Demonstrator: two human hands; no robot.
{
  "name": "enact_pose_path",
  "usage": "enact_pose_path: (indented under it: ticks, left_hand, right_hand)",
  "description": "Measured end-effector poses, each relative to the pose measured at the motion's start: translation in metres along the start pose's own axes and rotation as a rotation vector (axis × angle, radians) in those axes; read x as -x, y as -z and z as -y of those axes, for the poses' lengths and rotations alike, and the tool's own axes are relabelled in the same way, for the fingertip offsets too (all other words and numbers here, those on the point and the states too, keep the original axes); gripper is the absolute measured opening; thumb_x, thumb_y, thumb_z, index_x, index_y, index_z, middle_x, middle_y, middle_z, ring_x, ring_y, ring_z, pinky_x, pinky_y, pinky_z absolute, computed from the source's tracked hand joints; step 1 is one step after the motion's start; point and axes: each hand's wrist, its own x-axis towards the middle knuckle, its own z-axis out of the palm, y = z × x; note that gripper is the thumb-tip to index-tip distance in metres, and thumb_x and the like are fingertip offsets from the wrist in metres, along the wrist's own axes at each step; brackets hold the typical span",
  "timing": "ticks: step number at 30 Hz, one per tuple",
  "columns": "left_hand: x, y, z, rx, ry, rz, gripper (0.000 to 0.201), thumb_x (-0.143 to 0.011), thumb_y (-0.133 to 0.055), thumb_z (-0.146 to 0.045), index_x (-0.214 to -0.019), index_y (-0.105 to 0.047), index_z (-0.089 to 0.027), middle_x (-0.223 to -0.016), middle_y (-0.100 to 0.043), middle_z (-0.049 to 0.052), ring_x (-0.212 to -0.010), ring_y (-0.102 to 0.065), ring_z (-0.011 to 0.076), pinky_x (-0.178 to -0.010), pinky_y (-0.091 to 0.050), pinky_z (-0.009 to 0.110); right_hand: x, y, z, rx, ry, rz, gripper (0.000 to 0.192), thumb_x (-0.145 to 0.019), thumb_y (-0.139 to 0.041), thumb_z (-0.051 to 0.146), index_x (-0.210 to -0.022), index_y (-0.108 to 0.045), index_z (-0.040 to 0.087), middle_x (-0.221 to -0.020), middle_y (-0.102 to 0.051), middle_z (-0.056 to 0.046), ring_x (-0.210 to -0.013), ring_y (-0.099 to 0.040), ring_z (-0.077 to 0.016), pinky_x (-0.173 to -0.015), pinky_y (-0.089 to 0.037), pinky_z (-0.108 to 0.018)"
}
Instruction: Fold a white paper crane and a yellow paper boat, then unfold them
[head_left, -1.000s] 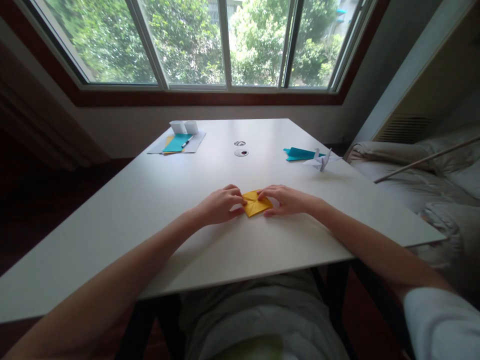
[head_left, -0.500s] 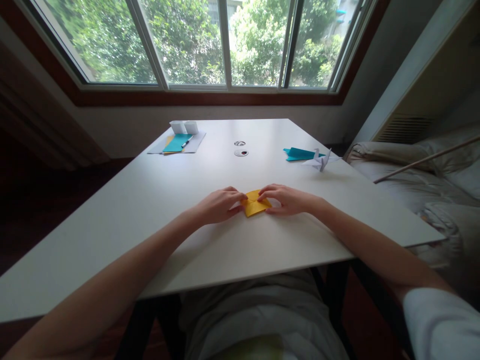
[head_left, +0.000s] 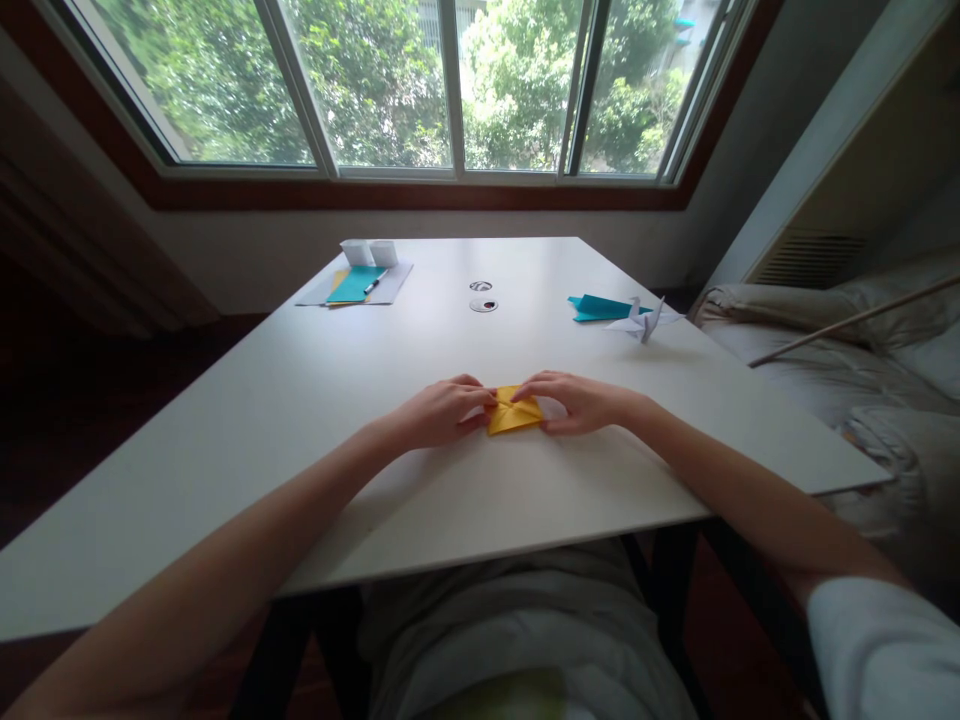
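Note:
A small folded square of yellow paper (head_left: pixel 513 414) lies near the middle of the white table (head_left: pixel 375 360), with crease lines meeting around its centre. My left hand (head_left: pixel 448 410) grips its left edge, fingers on top and thumb at the near side. From the right, my right hand (head_left: pixel 571 402) holds the paper too, its fingertips on the upper face and the thumb by the lower right corner. Part of the paper's right and left edges is hidden under the fingers.
At the back left are two white paper boxes (head_left: pixel 370 253), teal paper sheets (head_left: pixel 355 284) and a pen (head_left: pixel 376 282). On the right stand a white paper crane (head_left: pixel 643 322) and a folded teal paper piece (head_left: pixel 604 308). Round cable-hole covers (head_left: pixel 484 305) sit mid-table.
The yellow paper has turned slightly, so its near edge lies more level. My right fingers have shifted a little on it; the left hand stays at the left edge.

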Motion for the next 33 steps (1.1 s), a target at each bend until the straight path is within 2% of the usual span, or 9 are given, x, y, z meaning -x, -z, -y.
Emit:
enact_pose_path:
  ticks: [10, 21, 24, 29, 33]
  left_hand:
    - [-0.001, 0.006, -0.008, 0.04, 0.042, 0.002, 0.025, -0.088, -0.041, -0.03, -0.104, -0.057, -0.02, -0.102, -0.064, 0.006, -0.103, -0.053, 0.0192, -0.083, -0.046, 0.03]
    - [0.0, 0.004, -0.007, 0.029, 0.052, 0.016, 0.04, -0.078, -0.055, -0.043, -0.111, -0.053, -0.02, -0.103, -0.062, 0.009, -0.104, -0.052, 0.0234, -0.082, -0.045, 0.032]
    - [0.0, 0.004, -0.008, 0.018, 0.056, 0.018, 0.045, -0.077, -0.055, -0.049, -0.111, -0.052, -0.02, -0.104, -0.062, 0.009, -0.104, -0.051, 0.0242, -0.082, -0.045, 0.033]
    - [-0.001, 0.006, -0.012, 0.007, 0.029, 0.039, 0.049, -0.076, -0.053, -0.054, -0.112, -0.051, -0.02, -0.106, -0.061, 0.009, -0.103, -0.051, 0.0248, -0.084, -0.043, 0.035]
    - [-0.002, 0.005, -0.012, -0.003, 0.036, 0.037, 0.046, -0.079, -0.052, -0.049, -0.115, -0.049, -0.02, -0.104, -0.061, 0.008, -0.102, -0.051, 0.0239, -0.082, -0.044, 0.033]
  right_hand:
    - [0.0, 0.002, -0.002, -0.05, -0.017, 0.011, 0.046, -0.072, -0.06, 0.02, -0.117, -0.053, 0.022, -0.109, -0.058, -0.008, -0.098, -0.055, -0.0191, -0.087, -0.042, -0.033]
    - [0.0, 0.006, 0.002, -0.026, -0.053, 0.029, 0.039, -0.079, -0.055, 0.038, -0.114, -0.055, 0.02, -0.104, -0.064, -0.007, -0.091, -0.059, -0.0179, -0.081, -0.043, -0.03]
    - [-0.001, 0.006, 0.004, 0.054, -0.058, 0.029, 0.033, -0.085, -0.047, 0.038, -0.111, -0.057, 0.02, -0.098, -0.066, -0.007, -0.084, -0.061, -0.0169, -0.077, -0.043, -0.029]
    - [-0.009, -0.007, 0.013, 0.345, 0.017, -0.025, 0.028, -0.09, -0.04, 0.031, -0.1, -0.062, 0.018, -0.088, -0.067, -0.009, -0.083, -0.061, -0.0189, -0.081, -0.039, -0.034]
    - [-0.011, -0.011, 0.012, 0.297, 0.016, -0.029, 0.023, -0.086, -0.047, 0.026, -0.101, -0.062, 0.018, -0.094, -0.065, -0.009, -0.083, -0.059, -0.018, -0.076, -0.042, -0.03]
